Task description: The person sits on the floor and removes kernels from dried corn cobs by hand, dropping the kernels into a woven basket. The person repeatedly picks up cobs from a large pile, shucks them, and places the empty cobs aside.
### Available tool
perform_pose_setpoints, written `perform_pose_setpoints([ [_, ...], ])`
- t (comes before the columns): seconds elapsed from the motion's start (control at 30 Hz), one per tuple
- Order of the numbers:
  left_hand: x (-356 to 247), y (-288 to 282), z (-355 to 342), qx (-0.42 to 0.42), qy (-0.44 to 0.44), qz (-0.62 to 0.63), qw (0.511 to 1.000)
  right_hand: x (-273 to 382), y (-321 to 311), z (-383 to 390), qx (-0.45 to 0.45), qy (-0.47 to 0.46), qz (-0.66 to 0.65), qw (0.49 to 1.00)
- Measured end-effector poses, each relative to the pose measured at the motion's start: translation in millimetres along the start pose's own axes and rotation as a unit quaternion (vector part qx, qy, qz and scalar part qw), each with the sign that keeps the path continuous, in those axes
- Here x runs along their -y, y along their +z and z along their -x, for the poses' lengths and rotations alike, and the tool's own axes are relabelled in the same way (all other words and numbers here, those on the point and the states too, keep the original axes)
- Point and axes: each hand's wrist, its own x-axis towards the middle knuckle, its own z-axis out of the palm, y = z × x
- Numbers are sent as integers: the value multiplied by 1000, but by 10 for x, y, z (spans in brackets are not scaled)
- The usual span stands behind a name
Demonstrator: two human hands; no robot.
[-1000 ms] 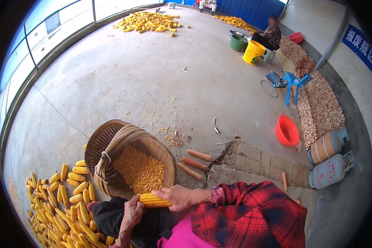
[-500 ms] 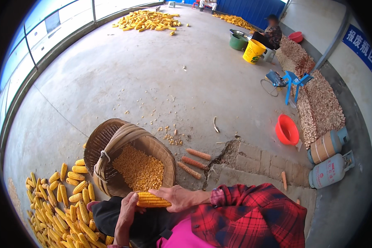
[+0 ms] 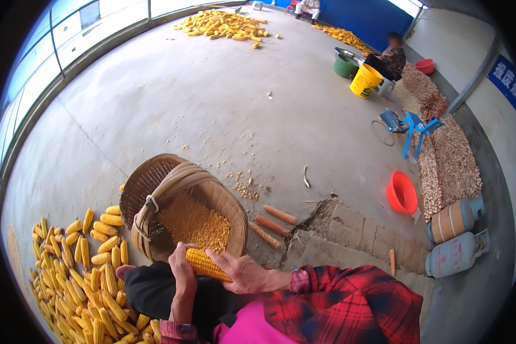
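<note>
Between both hands I hold a yellow corn cob (image 3: 205, 264), its rows of kernels showing on top. My left hand (image 3: 183, 268) is closed round its left end. At the other end my right hand (image 3: 242, 273) grips it, thumb along the upper side. The cob is tilted, left end higher, just over the near rim of a woven bamboo basket (image 3: 230, 198). Loose corn kernels (image 3: 196, 222) partly fill the basket, and a thick curved handle (image 3: 169, 184) arches across it.
A heap of unshelled corn cobs (image 3: 92, 286) lies at my left. Several stripped cobs (image 3: 268, 235) rest right of the basket, by a cracked floor edge. Farther right are a red basin (image 3: 401, 193), gas cylinders (image 3: 457, 254) and a blue stool (image 3: 418, 129). A seated person (image 3: 391, 57) is beyond.
My left hand has risen and moved right, and the corn cob has gone from nearly level to tilted. The whole view has shifted slightly.
</note>
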Motion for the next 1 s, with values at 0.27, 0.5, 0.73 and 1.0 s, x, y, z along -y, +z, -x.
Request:
perform_pose_setpoints([
  [0.27, -86, 94, -41, -32, -136, 211, 967, -84, -117, -257, -84, 3, -63, 994],
  [0.5, -91, 309, 170, 102, 3, 204, 974, 157, -30, -290, -127, 53, -298, 945],
  [0.73, -527, 224, 294, 144, 36, 224, 963, 18, -561, -644, -127, 14, -344, 930],
  [1.0, -737, 5, 439, 210, -52, 68, 974, 192, -479, -870, 110, 47, -633, 765],
])
